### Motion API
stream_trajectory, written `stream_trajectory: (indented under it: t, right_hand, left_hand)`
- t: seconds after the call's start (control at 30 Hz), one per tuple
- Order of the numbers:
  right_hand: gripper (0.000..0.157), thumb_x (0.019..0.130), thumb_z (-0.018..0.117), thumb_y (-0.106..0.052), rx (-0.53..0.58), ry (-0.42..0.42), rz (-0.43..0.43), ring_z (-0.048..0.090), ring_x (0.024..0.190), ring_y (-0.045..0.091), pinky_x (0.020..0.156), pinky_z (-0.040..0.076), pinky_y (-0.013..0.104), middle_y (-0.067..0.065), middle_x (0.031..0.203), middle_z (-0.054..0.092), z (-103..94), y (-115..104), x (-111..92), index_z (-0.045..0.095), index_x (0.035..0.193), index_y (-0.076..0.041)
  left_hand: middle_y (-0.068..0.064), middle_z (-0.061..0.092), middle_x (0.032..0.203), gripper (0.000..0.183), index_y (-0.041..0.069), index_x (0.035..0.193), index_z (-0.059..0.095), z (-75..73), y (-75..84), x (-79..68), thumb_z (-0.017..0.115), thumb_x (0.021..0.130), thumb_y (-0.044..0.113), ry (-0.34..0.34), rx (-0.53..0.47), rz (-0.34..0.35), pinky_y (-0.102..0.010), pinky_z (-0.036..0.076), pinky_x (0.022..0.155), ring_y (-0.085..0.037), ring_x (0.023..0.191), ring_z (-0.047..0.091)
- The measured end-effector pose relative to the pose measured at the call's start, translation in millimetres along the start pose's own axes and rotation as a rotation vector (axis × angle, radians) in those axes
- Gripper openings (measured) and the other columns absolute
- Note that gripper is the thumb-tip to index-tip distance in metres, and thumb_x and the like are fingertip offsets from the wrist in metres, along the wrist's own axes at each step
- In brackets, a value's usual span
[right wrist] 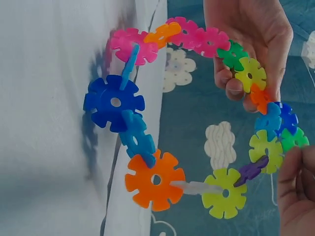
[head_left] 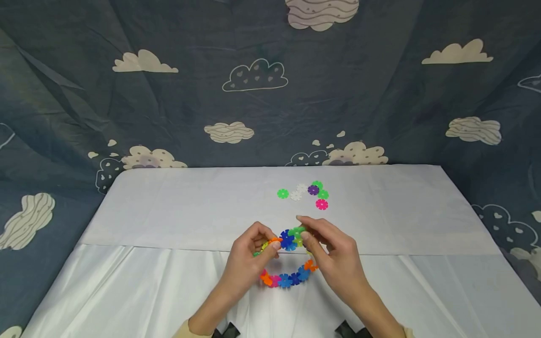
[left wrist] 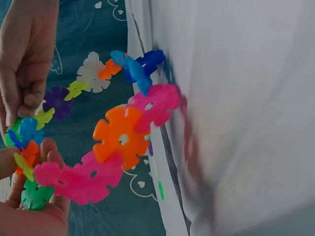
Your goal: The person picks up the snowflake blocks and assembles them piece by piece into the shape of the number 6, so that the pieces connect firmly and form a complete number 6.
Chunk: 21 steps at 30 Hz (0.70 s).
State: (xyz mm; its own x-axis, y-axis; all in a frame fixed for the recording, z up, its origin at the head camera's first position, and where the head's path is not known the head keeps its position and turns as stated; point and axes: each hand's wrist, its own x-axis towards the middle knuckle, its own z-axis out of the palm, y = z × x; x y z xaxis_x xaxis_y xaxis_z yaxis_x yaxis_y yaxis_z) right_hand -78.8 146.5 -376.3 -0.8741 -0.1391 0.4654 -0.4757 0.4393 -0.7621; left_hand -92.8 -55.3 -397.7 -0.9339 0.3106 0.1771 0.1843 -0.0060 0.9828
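A loop of colourful slotted snowflake discs is held over the near part of the table, its lower side hanging toward the cloth. My left hand pinches the loop at an orange disc, beside a yellow disc. On the other side, my right hand grips a green disc between thumb and fingers. Dark blue and light blue discs lie between the hands. Around the loop are pink discs, a large orange disc and a purple disc. Fingers partly hide the discs they hold.
Farther back on the white-covered table lie several loose discs: a green one, a purple one, a pink one and pale white ones. A dark cloud-patterned cloth hangs behind the table.
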Motion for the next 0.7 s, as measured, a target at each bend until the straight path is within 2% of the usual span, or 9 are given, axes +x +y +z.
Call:
stream_trajectory:
  t: [0.1, 0.2, 0.3, 0.4, 0.47, 0.53, 0.7]
  right_hand:
    - [0.033, 0.094, 0.067, -0.007, -0.022, 0.011, 0.043, 0.062, 0.09, 0.007, 0.081, 0.052, 0.02, -0.008, 0.109, 0.067, 1.0, 2.9, -0.1, 0.065, 0.126, -0.015]
    - [0.03, 0.094, 0.067, -0.008, -0.041, 0.02, 0.077, 0.059, 0.09, 0.009, 0.079, 0.051, 0.022, -0.009, 0.111, 0.066, 1.3, 7.1, 0.7, 0.067, 0.122, -0.018]
    - [0.026, 0.096, 0.066, -0.015, -0.034, -0.027, 0.162, 0.058, 0.094, 0.01, 0.078, 0.053, 0.028, -0.01, 0.114, 0.065, 2.0, 12.0, 1.3, 0.067, 0.121, -0.023]
    - [0.025, 0.097, 0.065, -0.023, -0.01, -0.126, 0.29, 0.058, 0.1, 0.013, 0.079, 0.054, 0.034, -0.012, 0.119, 0.063, 5.5, 17.2, 1.1, 0.066, 0.122, -0.025]
    - [0.026, 0.097, 0.065, -0.026, -0.002, -0.186, 0.342, 0.057, 0.103, 0.017, 0.081, 0.053, 0.038, -0.01, 0.121, 0.063, 8.3, 20.2, 0.2, 0.066, 0.123, -0.025]
    - [0.026, 0.097, 0.065, -0.026, 0.004, -0.218, 0.377, 0.056, 0.104, 0.019, 0.081, 0.053, 0.038, -0.011, 0.12, 0.063, 10.9, 21.8, -0.3, 0.066, 0.123, -0.024]
    - [0.024, 0.095, 0.068, -0.024, -0.016, -0.23, 0.395, 0.057, 0.097, 0.016, 0.076, 0.054, 0.035, -0.01, 0.105, 0.065, 14.3, 23.8, -0.1, 0.068, 0.119, -0.022]
  left_hand:
    - [-0.013, 0.061, 0.094, 0.016, 0.01, 0.11, 0.055, -3.5, -0.8, 1.9, 0.061, 0.096, 0.004, -0.011, -0.019, -0.011, -0.037, 0.055, 0.079, -0.042, 0.083, 0.063]
    - [-0.011, 0.058, 0.094, 0.025, 0.012, 0.119, 0.055, -7.3, -1.3, 3.2, 0.057, 0.096, 0.001, -0.018, -0.001, -0.018, -0.034, 0.054, 0.074, -0.039, 0.081, 0.06]
    - [-0.01, 0.056, 0.092, 0.026, 0.013, 0.121, 0.058, -11.1, -3.0, 3.9, 0.056, 0.097, 0.004, -0.02, 0.023, -0.024, -0.029, 0.05, 0.07, -0.033, 0.08, 0.056]
    - [-0.009, 0.054, 0.087, 0.021, 0.013, 0.119, 0.061, -13.7, -6.1, 4.3, 0.06, 0.098, 0.012, -0.003, 0.037, -0.031, -0.025, 0.044, 0.064, -0.025, 0.074, 0.052]
    - [-0.009, 0.053, 0.082, 0.019, 0.014, 0.117, 0.063, -14.5, -8.2, 4.8, 0.062, 0.098, 0.018, 0.018, 0.052, -0.048, -0.024, 0.041, 0.06, -0.02, 0.068, 0.049]
    - [-0.007, 0.053, 0.079, 0.017, 0.015, 0.114, 0.066, -14.8, -9.8, 5.1, 0.064, 0.098, 0.022, 0.042, 0.078, -0.071, -0.023, 0.04, 0.057, -0.017, 0.064, 0.047]
    - [-0.007, 0.053, 0.077, 0.014, 0.013, 0.108, 0.067, -16.2, -11.5, 6.9, 0.063, 0.098, 0.022, 0.09, 0.109, -0.117, -0.022, 0.038, 0.054, -0.015, 0.06, 0.045]
